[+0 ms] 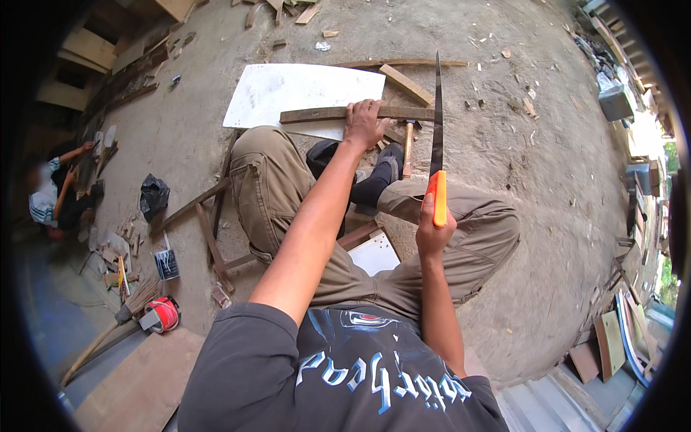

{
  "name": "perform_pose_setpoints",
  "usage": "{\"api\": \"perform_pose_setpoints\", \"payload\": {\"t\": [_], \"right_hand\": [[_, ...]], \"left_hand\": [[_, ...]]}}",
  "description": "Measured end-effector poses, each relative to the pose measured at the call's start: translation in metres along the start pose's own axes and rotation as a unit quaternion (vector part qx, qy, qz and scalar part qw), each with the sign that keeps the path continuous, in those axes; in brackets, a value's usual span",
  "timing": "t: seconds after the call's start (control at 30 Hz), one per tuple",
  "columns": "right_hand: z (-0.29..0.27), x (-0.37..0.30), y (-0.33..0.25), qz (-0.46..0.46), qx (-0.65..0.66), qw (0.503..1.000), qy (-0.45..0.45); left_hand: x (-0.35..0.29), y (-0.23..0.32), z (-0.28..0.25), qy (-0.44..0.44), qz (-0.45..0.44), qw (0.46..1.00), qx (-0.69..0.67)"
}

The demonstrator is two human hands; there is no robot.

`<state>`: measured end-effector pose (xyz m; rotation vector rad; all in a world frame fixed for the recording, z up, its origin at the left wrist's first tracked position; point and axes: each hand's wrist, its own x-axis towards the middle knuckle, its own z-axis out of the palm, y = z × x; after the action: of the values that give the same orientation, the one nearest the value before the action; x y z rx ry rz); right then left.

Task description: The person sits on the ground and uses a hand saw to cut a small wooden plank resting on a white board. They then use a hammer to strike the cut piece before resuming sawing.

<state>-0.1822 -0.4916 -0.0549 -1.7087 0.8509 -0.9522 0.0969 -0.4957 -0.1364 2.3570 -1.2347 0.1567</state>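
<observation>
My right hand is closed around the orange handle of a handsaw, its long dark blade pointing away from me. The blade stands at the right end of a brown wooden strip; whether it touches the wood I cannot tell. My left hand presses on the middle of that strip, fingers wrapped over its far edge. Under the strip's left part lies a white sheet. A hammer with a wooden handle rests near my shoe, just below the strip.
Beyond the strip lie a wood block and a long thin batten. A wooden frame stands by my left knee. Farther left are a black bag, a broom, a red-wound spool and another person working.
</observation>
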Motion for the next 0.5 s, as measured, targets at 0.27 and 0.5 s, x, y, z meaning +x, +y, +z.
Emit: {"api": "perform_pose_setpoints", "payload": {"t": [0.27, 0.5], "right_hand": [[0.0, 0.002, 0.014, 0.009, 0.054, 0.995, 0.08], [0.029, 0.005, 0.005, 0.018, 0.032, 0.997, 0.072]], "left_hand": [[0.028, -0.064, -0.068, -0.004, -0.073, 0.997, -0.033], [0.048, -0.082, -0.159, 0.251, -0.293, 0.69, -0.613]]}}
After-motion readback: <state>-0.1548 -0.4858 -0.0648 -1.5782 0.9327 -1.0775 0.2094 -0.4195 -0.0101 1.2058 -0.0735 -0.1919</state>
